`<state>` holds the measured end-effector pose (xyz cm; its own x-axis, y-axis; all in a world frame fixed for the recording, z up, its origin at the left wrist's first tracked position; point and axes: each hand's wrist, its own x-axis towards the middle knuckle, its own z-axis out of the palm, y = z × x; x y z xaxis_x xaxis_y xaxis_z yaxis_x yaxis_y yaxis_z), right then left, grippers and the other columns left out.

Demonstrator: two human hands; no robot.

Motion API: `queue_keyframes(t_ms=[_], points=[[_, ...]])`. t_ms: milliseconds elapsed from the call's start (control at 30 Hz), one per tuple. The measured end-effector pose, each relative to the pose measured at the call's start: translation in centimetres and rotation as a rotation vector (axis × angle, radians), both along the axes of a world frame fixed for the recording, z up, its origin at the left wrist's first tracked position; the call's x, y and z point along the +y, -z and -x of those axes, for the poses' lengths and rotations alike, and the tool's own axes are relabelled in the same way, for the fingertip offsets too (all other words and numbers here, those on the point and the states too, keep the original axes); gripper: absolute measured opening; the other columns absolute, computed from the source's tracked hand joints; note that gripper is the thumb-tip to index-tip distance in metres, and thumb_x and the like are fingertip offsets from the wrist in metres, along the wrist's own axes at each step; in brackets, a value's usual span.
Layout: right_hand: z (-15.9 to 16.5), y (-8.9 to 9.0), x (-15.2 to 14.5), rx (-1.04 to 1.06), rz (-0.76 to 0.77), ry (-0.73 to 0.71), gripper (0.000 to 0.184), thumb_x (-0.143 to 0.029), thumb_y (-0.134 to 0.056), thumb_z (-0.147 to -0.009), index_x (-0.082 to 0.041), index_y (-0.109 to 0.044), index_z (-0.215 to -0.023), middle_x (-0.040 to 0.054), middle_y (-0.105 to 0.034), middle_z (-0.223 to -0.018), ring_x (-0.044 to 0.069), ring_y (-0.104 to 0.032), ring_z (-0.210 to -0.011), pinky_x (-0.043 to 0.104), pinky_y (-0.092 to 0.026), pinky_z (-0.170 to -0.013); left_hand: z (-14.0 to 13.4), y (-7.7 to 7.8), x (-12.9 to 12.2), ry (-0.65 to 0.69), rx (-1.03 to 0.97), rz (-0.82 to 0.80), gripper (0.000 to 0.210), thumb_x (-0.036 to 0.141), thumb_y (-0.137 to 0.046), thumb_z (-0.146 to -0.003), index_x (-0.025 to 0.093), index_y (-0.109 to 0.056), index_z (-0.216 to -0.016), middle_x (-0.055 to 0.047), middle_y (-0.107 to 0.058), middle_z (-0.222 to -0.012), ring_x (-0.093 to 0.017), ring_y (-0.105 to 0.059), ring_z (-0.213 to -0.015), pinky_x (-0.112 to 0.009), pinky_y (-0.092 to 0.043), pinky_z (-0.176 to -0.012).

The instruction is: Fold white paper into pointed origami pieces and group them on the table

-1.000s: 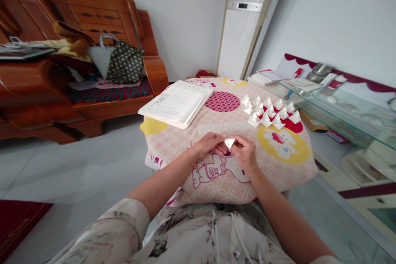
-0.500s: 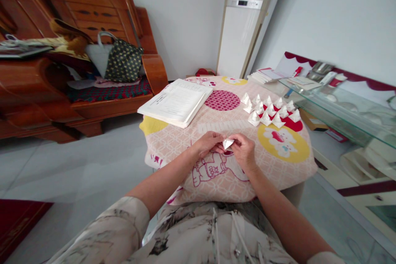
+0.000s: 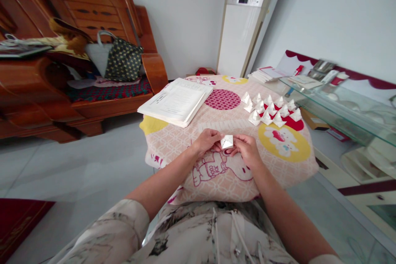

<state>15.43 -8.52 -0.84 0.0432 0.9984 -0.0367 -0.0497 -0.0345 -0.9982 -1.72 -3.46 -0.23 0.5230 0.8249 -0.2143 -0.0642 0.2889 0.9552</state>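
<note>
A small folded piece of white paper (image 3: 227, 142) with faint marks is pinched between both hands, just above the near part of the table. My left hand (image 3: 209, 140) grips its left edge, fingers curled. On the opposite edge, my right hand (image 3: 246, 147) is closed with thumb and fingertips. The paper now looks like a flat, roughly square shape. Farther right stand several folded white paper boats (image 3: 266, 118), grouped in rows. At the back left lies a stack of printed paper sheets (image 3: 176, 101).
A patterned pink cloth (image 3: 179, 152) covers the table. To the right is a glass-topped cabinet (image 3: 349, 111) holding papers and containers. A wooden sofa (image 3: 105, 12) with a dotted bag (image 3: 123, 60) stands left. A tall white air conditioner (image 3: 241, 29) rises behind.
The paper between my hands has gone from a narrow pointed shape to a wider, squarer one. My right hand has shifted slightly right; the boats and sheets stay put.
</note>
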Motion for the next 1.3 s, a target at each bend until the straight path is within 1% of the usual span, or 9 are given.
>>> queue_keyframes(t_ms=[100,200,333,500,667,800,900,1033,1300], points=[[-0.08,-0.18,0.02,0.066,0.029,-0.031,0.038,-0.051,-0.07,-0.078,-0.013,-0.071,-0.081,0.0076,-0.072,-0.064,0.02,-0.069,-0.05,0.023,-0.052,-0.04,0.24,0.01,0.14,-0.041,0.055,-0.059,0.029,0.032,-0.067,-0.087,0.011,-0.063,-0.068,0.0,-0.063,-0.053,-0.008,-0.057,-0.043,-0.017,-0.045,-0.045],[0.05,-0.39,0.0,0.028,0.052,-0.048,0.042,-0.055,-0.07,-0.077,-0.013,-0.069,-0.077,0.0078,-0.071,-0.06,0.019,-0.068,-0.046,0.023,-0.051,-0.038,0.36,-0.07,0.12,-0.028,0.098,-0.114,0.032,0.034,-0.068,-0.086,0.012,-0.06,-0.064,0.001,-0.061,-0.051,-0.007,-0.055,-0.041,-0.016,-0.043,-0.044],[0.14,-0.49,-0.13,-0.045,0.049,-0.054,0.037,-0.05,-0.07,-0.076,-0.014,-0.068,-0.074,0.0059,-0.07,-0.056,0.018,-0.065,-0.041,0.022,-0.05,-0.037,0.39,-0.32,-0.03,0.029,0.109,-0.143,0.036,0.039,-0.071,-0.083,0.012,-0.061,-0.063,-0.001,-0.062,-0.052,-0.007,-0.055,-0.041,-0.016,-0.042,-0.042],[0.03,-0.01,-0.09,-0.081,0.018,-0.045,0.034,-0.048,-0.068,-0.078,-0.015,-0.066,-0.07,0.0032,-0.068,-0.053,0.015,-0.062,-0.039,0.02,-0.046,-0.035,0.38,-0.43,-0.15,0.061,0.094,-0.099,0.038,0.045,-0.075,-0.078,0.011,-0.064,-0.067,-0.002,-0.064,-0.057,-0.008,-0.057,-0.044,-0.018,-0.046,-0.045],[0.19,0.18,-0.04,-0.129,0.001,-0.053,0.034,-0.048,-0.068,-0.078,-0.017,-0.062,-0.067,0.0003,-0.062,-0.046,0.015,-0.06,-0.036,0.019,-0.044,-0.033,0.29,-0.35,-0.18,0.11,0.107,-0.123,0.039,0.047,-0.08,-0.071,0.011,-0.066,-0.067,0.0,-0.061,-0.056,-0.008,-0.054,-0.045,-0.018,-0.044,-0.044],[0.19,-0.23,-0.22,-0.073,0.057,-0.105,0.043,-0.057,-0.067,-0.079,-0.015,-0.064,-0.07,0.005,-0.069,-0.055,0.015,-0.061,-0.037,0.021,-0.046,-0.033,0.43,-0.32,-0.08,0.054,0.096,-0.118,0.034,0.042,-0.079,-0.074,0.012,-0.064,-0.065,0.001,-0.06,-0.054,-0.007,-0.053,-0.044,-0.018,-0.04,-0.043],[-0.03,-0.44,-0.26,-0.039,0.139,-0.194,0.049,-0.062,-0.066,-0.078,-0.014,-0.065,-0.069,0.0079,-0.07,-0.057,0.015,-0.062,-0.038,0.021,-0.045,-0.033,0.69,-0.31,0.09,-0.018,0.103,-0.145,0.031,0.037,-0.074,-0.079,0.013,-0.061,-0.066,0.001,-0.059,-0.051,-0.006,-0.051,-0.041,-0.017,-0.035,-0.041],[-0.31,-0.41,-0.14,-0.02,0.185,-0.278,0.045,-0.057,-0.07,-0.078,-0.013,-0.067,-0.075,0.0075,-0.071,-0.058,0.016,-0.063,-0.04,0.02,-0.046,-0.034,0.87,-0.33,0.23,-0.062,0.128,-0.193,0.027,0.033,-0.071,-0.082,0.013,-0.062,-0.067,0.002,-0.057,-0.049,-0.006,-0.049,-0.04,-0.016,-0.031,-0.04],[-0.34,-0.39,-0.24,-0.025,0.169,-0.3,0.044,-0.057,-0.069,-0.078,-0.013,-0.066,-0.076,0.0067,-0.071,-0.059,0.015,-0.064,-0.041,0.019,-0.045,-0.035,0.69,-0.86,-0.13,-0.08,0.173,-0.139,0.027,0.032,-0.07,-0.083,0.013,-0.062,-0.066,0.003,-0.056,-0.046,-0.006,-0.047,-0.037,-0.016,-0.031,-0.039]])
